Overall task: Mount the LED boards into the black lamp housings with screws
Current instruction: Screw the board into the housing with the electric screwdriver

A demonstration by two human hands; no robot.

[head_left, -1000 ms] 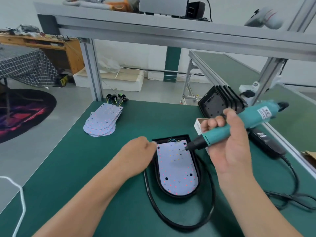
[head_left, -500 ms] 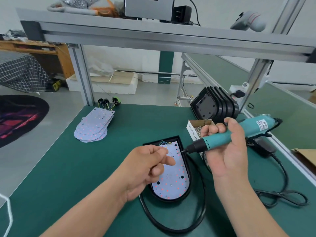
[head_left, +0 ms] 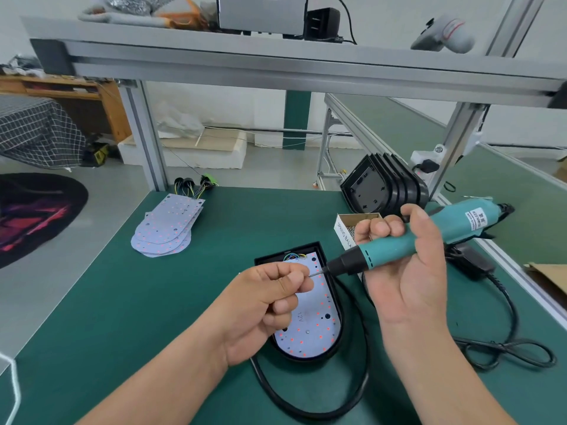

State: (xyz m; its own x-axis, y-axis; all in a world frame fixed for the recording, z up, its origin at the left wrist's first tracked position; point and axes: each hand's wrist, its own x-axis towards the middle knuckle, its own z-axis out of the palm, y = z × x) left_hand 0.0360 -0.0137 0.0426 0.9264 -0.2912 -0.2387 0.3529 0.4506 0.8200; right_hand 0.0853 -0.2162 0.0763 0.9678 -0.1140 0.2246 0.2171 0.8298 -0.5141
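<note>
A green-matted counter (head_left: 116, 302) carries the work, under a grey aluminium frame beam (head_left: 276, 72). A thick black cable (head_left: 306, 407) loops on the mat around the near end of a black D-shaped lamp housing (head_left: 310, 357), which lies flat at the middle of the counter, open side up. A white LED board dotted with red points (head_left: 316, 320) sits inside this housing, with its coloured wires (head_left: 294, 256) bunched at the straight far end.

At the back right, a row of further black housings (head_left: 383, 191) stands on edge, leaning against one another. At the back left lies a fanned pile of white LED boards (head_left: 167, 228), their wire leads trailing toward the frame post.

The right hand (head_left: 405, 271) grasps a teal electric screwdriver (head_left: 414, 237) around its barrel, holding it slanted above the housing with the black nose pointing left and down. The left hand (head_left: 264, 308) hovers over the board with its fingers curled, thumb and forefinger pinching the tip of the thin metal bit (head_left: 317, 273); whether a screw sits there is too small to tell.

Just behind the right hand's knuckles is a small open cardboard box of screws (head_left: 345, 231), beside the housing's far right corner.
</note>
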